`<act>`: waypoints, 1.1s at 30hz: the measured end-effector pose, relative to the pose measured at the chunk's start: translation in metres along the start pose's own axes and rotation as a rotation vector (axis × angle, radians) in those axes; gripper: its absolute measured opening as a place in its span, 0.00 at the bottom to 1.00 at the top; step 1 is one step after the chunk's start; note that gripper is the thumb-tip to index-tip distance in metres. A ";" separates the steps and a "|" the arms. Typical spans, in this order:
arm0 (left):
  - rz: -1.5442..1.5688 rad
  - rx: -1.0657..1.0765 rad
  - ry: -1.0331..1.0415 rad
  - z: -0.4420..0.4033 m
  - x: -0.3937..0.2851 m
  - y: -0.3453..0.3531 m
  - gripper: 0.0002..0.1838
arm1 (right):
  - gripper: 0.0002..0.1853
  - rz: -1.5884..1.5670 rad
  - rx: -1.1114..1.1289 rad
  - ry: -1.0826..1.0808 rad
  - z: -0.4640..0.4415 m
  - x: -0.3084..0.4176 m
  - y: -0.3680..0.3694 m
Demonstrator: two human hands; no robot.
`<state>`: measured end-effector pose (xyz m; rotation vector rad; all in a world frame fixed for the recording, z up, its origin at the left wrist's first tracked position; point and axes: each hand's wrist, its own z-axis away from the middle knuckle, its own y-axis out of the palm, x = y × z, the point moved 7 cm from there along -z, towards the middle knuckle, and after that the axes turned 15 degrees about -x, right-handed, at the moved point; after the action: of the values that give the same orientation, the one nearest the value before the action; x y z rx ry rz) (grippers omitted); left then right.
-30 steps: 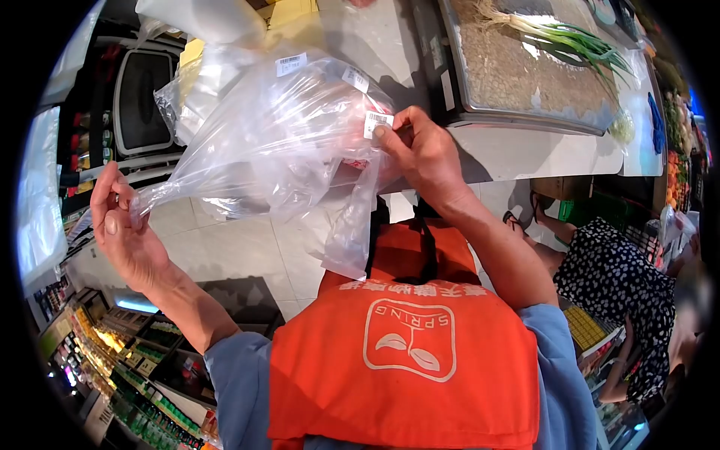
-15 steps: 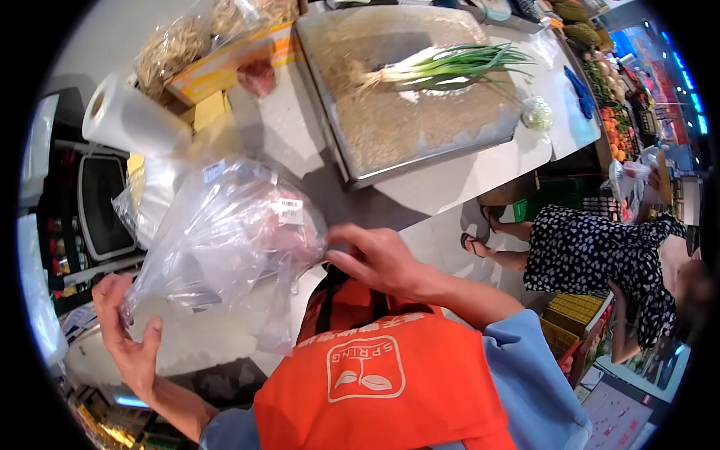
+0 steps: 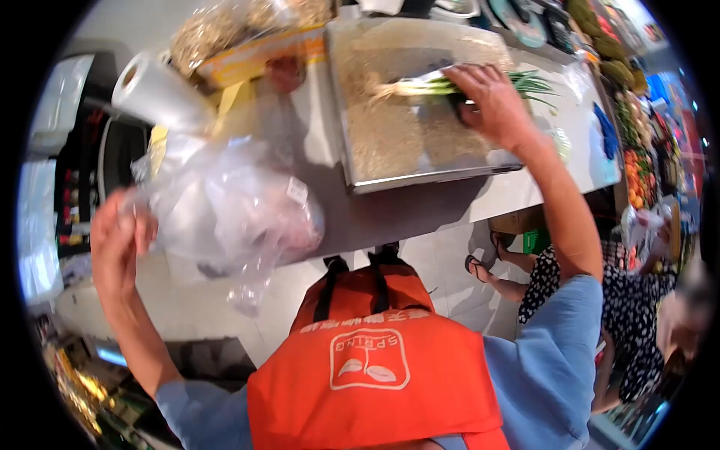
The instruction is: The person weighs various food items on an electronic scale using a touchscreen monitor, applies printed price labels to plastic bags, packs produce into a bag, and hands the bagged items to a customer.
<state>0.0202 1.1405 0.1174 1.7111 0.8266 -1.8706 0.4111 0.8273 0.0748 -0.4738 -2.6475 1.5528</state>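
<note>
My left hand (image 3: pixel 120 240) is closed on the gathered edge of a clear plastic bag (image 3: pixel 217 202), at the left of the counter. Inside the bag, pinkish contents show through, and a white label (image 3: pixel 298 190) sticks near its right end. What exactly is inside is blurred. My right hand (image 3: pixel 495 105) reaches over a metal weighing tray (image 3: pixel 390 150), its fingers curled over a bunch of green onions (image 3: pixel 427 85). The roots point left and the green tops stick out to the right of my hand. Part of the stalks is hidden beneath my fingers.
A roll of plastic bags (image 3: pixel 161 94) stands at the left, near dried goods in bags (image 3: pixel 206 37) and a yellow box edge (image 3: pixel 255 60). A small wrapped pale green item (image 3: pixel 560 142) and a blue cloth (image 3: pixel 604 131) lie right of the tray. Another person (image 3: pixel 630 322) stands at right.
My right hand has left the bag's side and moved up and right onto the green onions. My left hand has closed on the bag's edge and lifted it slightly.
</note>
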 end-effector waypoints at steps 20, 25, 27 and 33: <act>0.227 0.082 -0.043 -0.023 -0.024 0.046 0.22 | 0.17 -1.028 0.830 0.431 -0.039 0.173 -0.091; 0.438 0.284 -0.144 -0.032 -0.015 0.045 0.16 | 0.19 -0.339 0.363 -0.334 -0.110 0.222 -0.100; 0.420 0.286 -0.148 -0.031 -0.022 0.043 0.15 | 0.18 -0.029 0.121 -0.711 -0.132 0.259 -0.099; 0.495 0.221 -0.145 -0.044 -0.013 0.030 0.10 | 0.02 0.003 0.011 -1.302 -0.133 0.349 -0.028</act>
<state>0.0742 1.1496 0.1246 1.6861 0.1191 -1.7519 0.0958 1.0245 0.1233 0.8751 -3.3274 2.3979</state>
